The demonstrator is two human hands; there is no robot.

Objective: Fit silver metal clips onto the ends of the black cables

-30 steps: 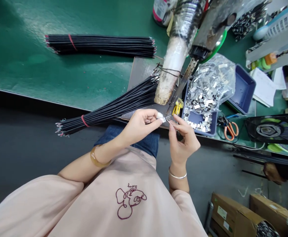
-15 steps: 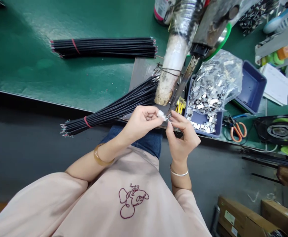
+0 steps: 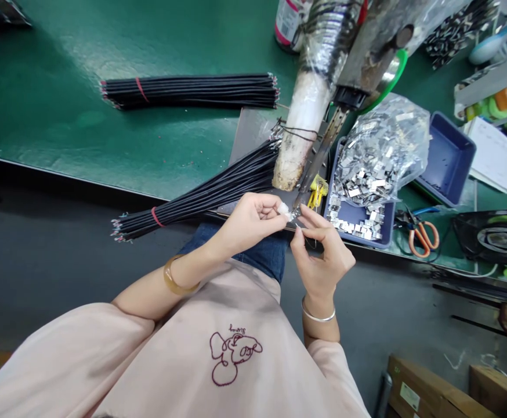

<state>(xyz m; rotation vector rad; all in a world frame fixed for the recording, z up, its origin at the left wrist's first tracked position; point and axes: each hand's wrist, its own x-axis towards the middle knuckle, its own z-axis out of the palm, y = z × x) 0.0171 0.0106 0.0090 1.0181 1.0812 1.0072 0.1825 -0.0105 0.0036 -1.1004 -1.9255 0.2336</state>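
My left hand (image 3: pixel 256 223) is closed in a pinch in front of the machine's tip. A small white, crumpled-looking piece (image 3: pixel 283 209) shows at its fingertips; whether it is held or wrapped on a finger, I cannot tell. Close beside it, my right hand (image 3: pixel 323 247) pinches a thin, wire-like strand (image 3: pixel 297 227), whose far end is hard to make out. Above both hands, a whitish, stained tube (image 3: pixel 299 125) points down next to a narrow metal arm (image 3: pixel 323 154). A bundle of black cables (image 3: pixel 201 191), tied with a red band, lies left of the tube.
Another black cable bundle (image 3: pixel 192 92) lies farther back on the green table (image 3: pixel 62 133). To the right, a blue tray (image 3: pixel 351 215) holds small metal parts and a plastic bag (image 3: pixel 388 145). Orange-handled pliers (image 3: pixel 423 239), a second tray (image 3: pixel 449 157) and papers (image 3: pixel 495 154) are beyond.
The view has shifted slightly, so the table items appear a little lower and farther right. Both hands keep their pinches close together, with barely any movement relative to each other.
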